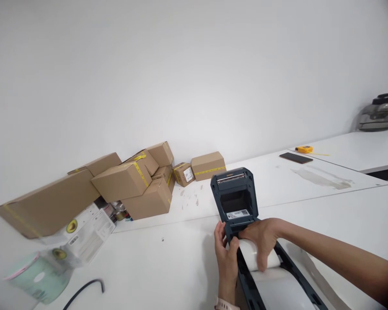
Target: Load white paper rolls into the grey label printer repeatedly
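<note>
The white paper (252,254) lies inside the printer (317,300), under the right hand (267,234) and just beside the left hand (226,258); the printer's long axis slants away, up and leftward, to its raised lid (234,193); the left hand grips the near-left rim; the right thumb touches the paper, its fingertips hidden, their hold unclear; boxes (145,202) rest beyond on the table (168,267).

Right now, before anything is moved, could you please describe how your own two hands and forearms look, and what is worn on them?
The left hand is ungloved, with a pale pink, slotted band at the wrist. The right hand is ungloved too, its wrist and forearm bare.
</note>
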A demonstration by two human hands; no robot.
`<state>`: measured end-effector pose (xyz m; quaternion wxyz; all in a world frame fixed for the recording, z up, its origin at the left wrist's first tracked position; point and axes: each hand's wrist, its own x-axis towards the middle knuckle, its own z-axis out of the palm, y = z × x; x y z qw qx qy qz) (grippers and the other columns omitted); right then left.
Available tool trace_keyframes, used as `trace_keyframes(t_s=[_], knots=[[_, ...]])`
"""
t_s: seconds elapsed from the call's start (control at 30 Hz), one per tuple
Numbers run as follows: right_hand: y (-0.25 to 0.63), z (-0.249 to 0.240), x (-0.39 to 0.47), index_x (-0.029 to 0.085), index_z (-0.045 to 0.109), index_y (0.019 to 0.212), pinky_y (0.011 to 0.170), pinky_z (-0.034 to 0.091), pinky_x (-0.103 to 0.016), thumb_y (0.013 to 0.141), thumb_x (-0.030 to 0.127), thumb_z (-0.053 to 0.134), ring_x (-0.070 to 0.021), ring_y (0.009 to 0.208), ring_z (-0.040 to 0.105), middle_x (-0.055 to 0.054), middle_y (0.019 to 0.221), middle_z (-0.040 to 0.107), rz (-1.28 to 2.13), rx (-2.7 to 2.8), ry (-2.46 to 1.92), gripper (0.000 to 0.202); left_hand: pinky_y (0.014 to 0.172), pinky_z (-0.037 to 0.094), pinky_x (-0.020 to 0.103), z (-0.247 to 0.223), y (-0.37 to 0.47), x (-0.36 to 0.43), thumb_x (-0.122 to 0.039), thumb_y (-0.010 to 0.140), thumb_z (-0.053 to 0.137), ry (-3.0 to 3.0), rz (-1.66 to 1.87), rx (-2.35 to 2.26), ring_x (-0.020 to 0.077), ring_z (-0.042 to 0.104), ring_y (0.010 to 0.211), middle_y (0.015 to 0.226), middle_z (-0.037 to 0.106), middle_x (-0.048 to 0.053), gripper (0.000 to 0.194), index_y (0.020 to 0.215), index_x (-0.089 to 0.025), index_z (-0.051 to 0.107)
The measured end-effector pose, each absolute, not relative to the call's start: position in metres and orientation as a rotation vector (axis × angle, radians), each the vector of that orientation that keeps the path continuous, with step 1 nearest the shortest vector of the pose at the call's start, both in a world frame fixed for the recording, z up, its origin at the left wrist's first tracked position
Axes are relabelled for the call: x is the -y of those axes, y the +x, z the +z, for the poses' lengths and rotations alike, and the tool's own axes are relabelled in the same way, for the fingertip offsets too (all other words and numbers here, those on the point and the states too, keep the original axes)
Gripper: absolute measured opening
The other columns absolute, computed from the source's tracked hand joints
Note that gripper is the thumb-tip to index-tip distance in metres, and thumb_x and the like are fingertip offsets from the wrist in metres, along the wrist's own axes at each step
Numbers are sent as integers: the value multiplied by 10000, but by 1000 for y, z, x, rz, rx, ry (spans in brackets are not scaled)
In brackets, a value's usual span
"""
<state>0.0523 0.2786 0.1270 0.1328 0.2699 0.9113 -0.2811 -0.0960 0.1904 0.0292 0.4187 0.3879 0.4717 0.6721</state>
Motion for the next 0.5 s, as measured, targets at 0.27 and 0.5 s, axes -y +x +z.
trace_keyframes(t_s=[0.27,0.5], knots=[[80,174,-272,193,638,1216,879,501,-388,478,396,868,-338,1035,641,-66,1149,686,-1119,-2623,635,799,1098,406,360,28,-98,-191,-403,778,702,999,1669,-1140,283,471,1371,1492,464,202,801,1454,-166,342],[181,174,-280,207,555,1219,843,518,-394,504,563,859,-313,1029,657,-133,1236,639,-2152,-2849,379,854,1052,451,371,33,-96,-191,-393,743,720,957,1642,-1239,301,505,1339,1475,495,186,778,1423,-184,403]])
